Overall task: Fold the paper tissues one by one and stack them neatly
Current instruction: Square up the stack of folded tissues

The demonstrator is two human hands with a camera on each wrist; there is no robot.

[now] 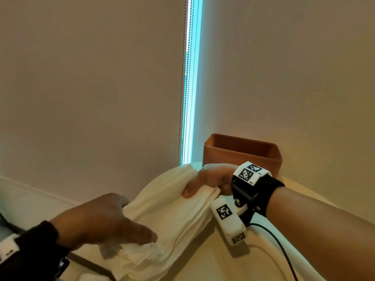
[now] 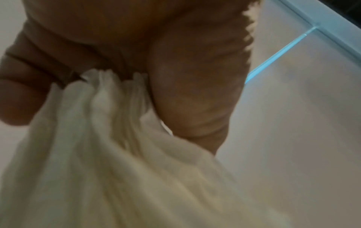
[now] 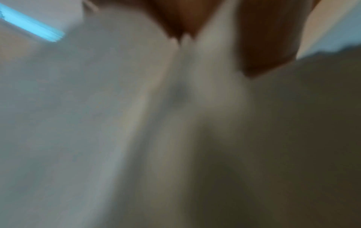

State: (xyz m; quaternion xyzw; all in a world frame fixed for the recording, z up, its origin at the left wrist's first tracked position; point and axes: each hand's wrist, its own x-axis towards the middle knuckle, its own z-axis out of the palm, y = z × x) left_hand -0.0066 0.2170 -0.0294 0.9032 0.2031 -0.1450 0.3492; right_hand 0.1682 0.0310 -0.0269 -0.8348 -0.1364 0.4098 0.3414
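Note:
A bundle of several white paper tissues (image 1: pixel 170 211) hangs stretched between my two hands above the table. My left hand (image 1: pixel 113 222) grips its near, crumpled end, thumb on top. In the left wrist view the tissues (image 2: pixel 109 154) bunch into pleats between the thumb and curled fingers of that hand (image 2: pixel 121 74). My right hand (image 1: pixel 207 179) pinches the far end, thumb pressed on the upper sheet. The right wrist view is blurred; it shows only pale tissue (image 3: pixel 156 123) under dark fingers (image 3: pixel 267 46).
A brown rectangular box (image 1: pixel 243 153), open at the top, stands behind my right hand by the window blind. A beaded blind cord (image 1: pixel 183 88) hangs beside a bright gap. A black cable (image 1: pixel 282 246) runs across the cream table (image 1: pixel 223 266).

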